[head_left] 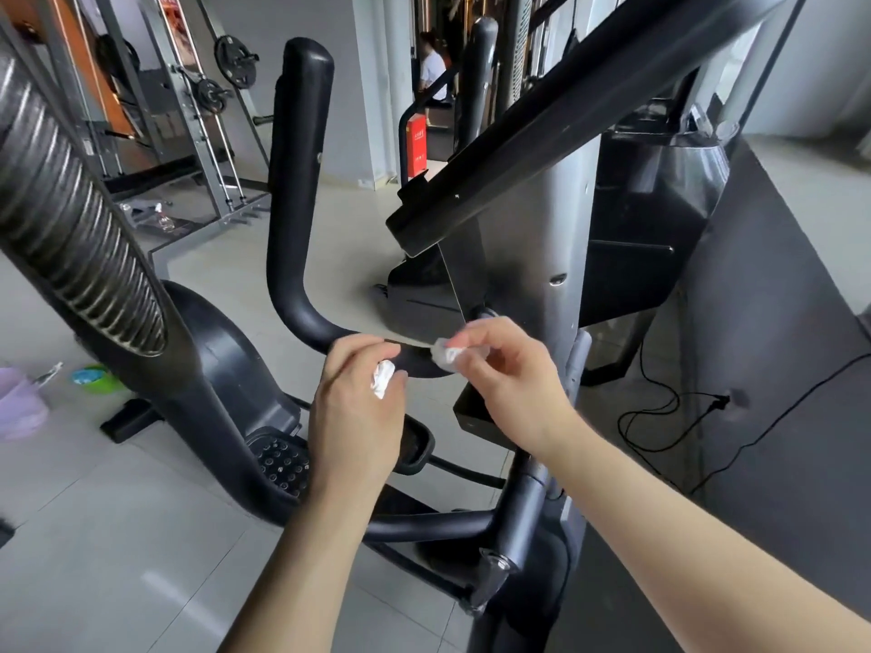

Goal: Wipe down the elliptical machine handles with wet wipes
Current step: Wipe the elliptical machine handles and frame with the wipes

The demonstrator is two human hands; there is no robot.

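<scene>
**Operator:** What have my hands got?

**Spotter:** Your left hand (358, 398) is curled round a crumpled white wad (382, 380), with the back of the hand to the camera. Your right hand (509, 384) pinches a bunched wipe (445, 355) at its fingertips (I cannot tell whether the two bits are one torn sheet or two).

**Operator:** And the handle?

**Spotter:** The black handle (292, 205) stands upright at your left, bends at the bottom and runs level toward the silver post (556, 238). Both your hands are at that level stretch. The left one is in front of it, and the wipe in your right is just at its far end, near the post. I cannot tell whether the wipe touches the handle. The two hands are near each other but apart, with a strip of handle showing between them.

**Operator:** What else is around me?

**Spotter:** A studded pedal (283, 459) lies below your left wrist. A black bar (565, 110) slants above your hands. A green tub (92, 377) sits on the tiled floor (118, 558) at far left. A black cable (660, 417) loops at the right, and a red box (415, 143) stands farther back.
</scene>
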